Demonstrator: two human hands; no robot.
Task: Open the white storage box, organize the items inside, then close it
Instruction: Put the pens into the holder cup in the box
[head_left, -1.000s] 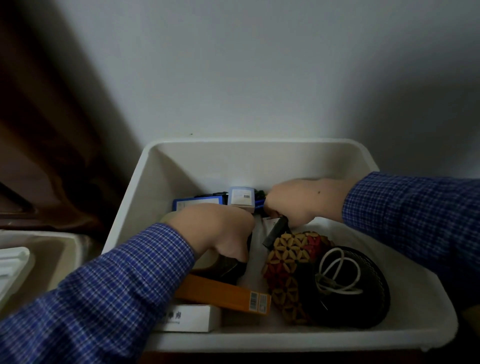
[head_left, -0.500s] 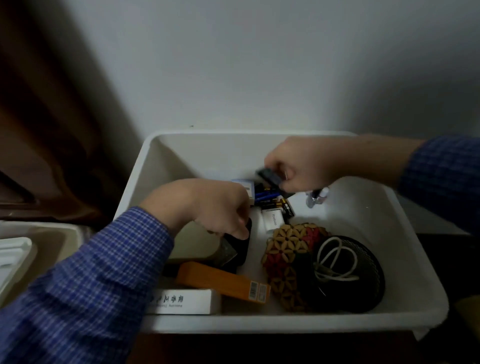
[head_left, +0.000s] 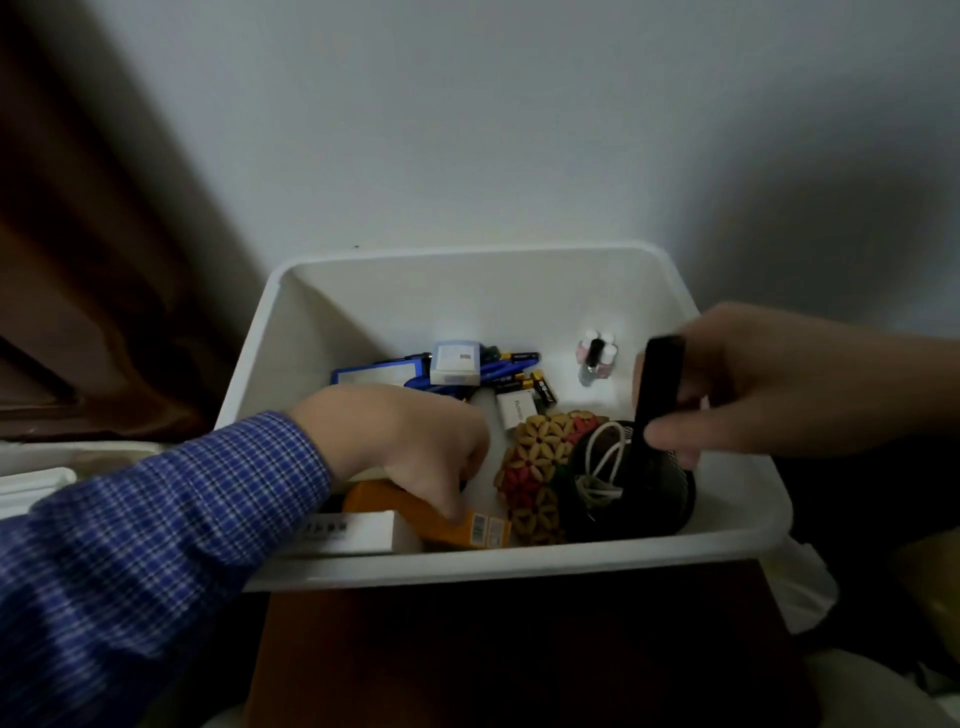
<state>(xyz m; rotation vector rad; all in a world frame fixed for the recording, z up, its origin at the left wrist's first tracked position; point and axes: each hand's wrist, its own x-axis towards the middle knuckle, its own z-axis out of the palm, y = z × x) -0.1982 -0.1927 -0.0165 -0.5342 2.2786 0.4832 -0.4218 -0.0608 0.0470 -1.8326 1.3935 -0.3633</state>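
Note:
The white storage box stands open without its lid. My right hand holds a slim black bar upright above the box's right side, over a round black mesh holder with a white cable in it. My left hand reaches down into the box's left part, fingers curled over an orange box; what it grips is hidden. A white carton lies at the front left. A beaded floral mat sits in the middle.
At the back lie a blue case, a small white box, pens and batteries, and small nail polish bottles. A white wall rises behind. A dark wooden panel stands left, with another pale tray below it.
My right hand has lifted the black bar out of the back of the box and carried it right and up. My left hand has shifted forward onto the orange box.

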